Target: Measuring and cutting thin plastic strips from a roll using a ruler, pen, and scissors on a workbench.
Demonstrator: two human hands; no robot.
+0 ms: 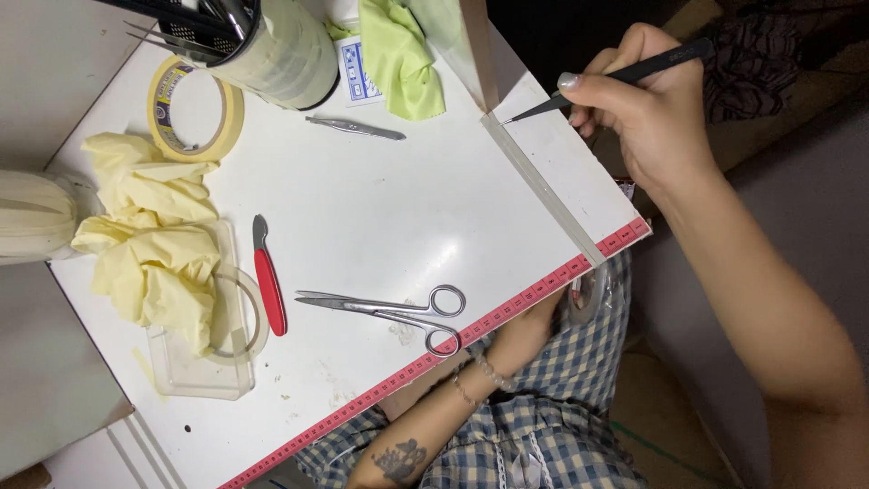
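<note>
My right hand (647,104) is shut on a pair of black pointed tweezers (625,77). Their tip touches the upper end of a pale strip (543,190) that runs across the right part of a white board (380,208). My left hand (528,330) reaches under the board's red ruler-marked edge (471,330); its fingers are hidden beneath the board. Bead bracelets sit on that wrist, and a tattoo shows on the forearm. The board rests over my lap, which is in checked blue cloth.
On the board lie steel scissors (389,312), a red-handled blade (269,285), silver tweezers (355,127), a tape roll (195,109), crumpled yellow gloves (149,235) over a clear tray (195,371), a green cloth (398,54) and a tool cup (281,50).
</note>
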